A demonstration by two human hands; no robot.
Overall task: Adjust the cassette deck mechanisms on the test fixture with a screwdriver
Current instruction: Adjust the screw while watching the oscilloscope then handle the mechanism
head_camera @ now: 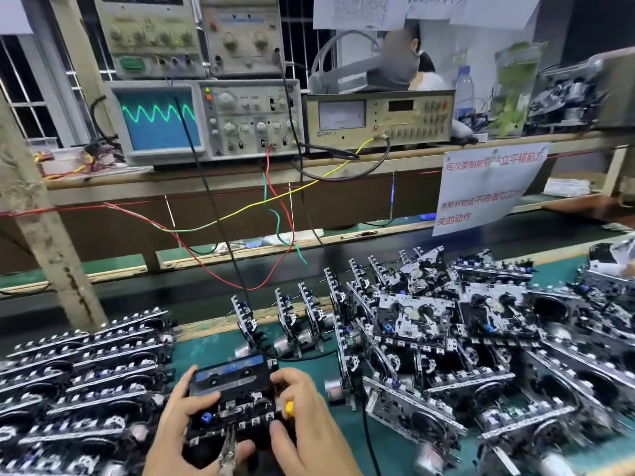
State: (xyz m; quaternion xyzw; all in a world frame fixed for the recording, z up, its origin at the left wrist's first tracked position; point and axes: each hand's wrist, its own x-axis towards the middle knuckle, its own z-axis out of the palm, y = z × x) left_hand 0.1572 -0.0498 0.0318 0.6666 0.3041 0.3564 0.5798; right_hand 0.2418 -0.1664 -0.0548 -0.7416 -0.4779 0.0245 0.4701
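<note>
A cassette deck mechanism (237,407) with a blue-labelled cassette (229,374) loaded in it sits at the bottom centre on the green mat. My left hand (182,420) grips its left side, thumb across the cassette's lower edge. My right hand (305,417) is on its right side, fingers curled round a yellow-handled screwdriver (289,408), most of which is hidden by the hand. A metal alligator clip (227,451) is clamped to the mechanism's front edge.
Stacked mechanisms (86,383) fill the left; a larger heap (464,338) fills the right. Three mechanisms stand upright (292,321) just behind. On the shelf an oscilloscope (202,121) shows a green wave, beside a meter (378,118). Coloured wires (275,214) hang down. A person sits beyond.
</note>
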